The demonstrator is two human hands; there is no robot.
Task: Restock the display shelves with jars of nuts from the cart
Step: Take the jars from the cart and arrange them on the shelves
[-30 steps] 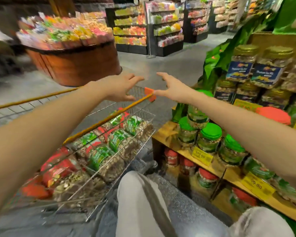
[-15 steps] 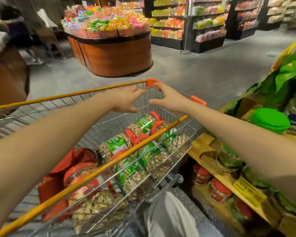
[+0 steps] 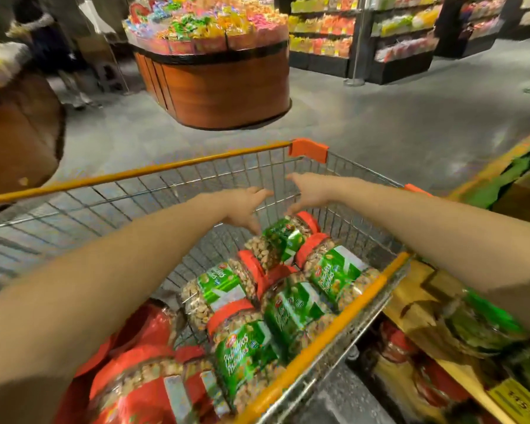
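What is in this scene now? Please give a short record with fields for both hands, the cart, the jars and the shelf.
left hand: open, inside the cart, over the farthest jar
right hand: open, beside the left, holds nothing
cart: wire, orange rim, next to the shelf
farthest jar: green label, red lid, on its side
green-label jars: several, lying down
red-label jars: nearest the camera
shelf: right side, blurred

We count five green-labelled jars (image 3: 280, 240) of nuts lying in one cart (image 3: 153, 174), and beside them at least two red-labelled jars (image 3: 141, 390), too blurred for a firm number. We see two hands, a left hand (image 3: 242, 206) and a right hand (image 3: 309, 191), and one round wooden display stand (image 3: 227, 87). The shelf jars (image 3: 484, 325) blur past counting.
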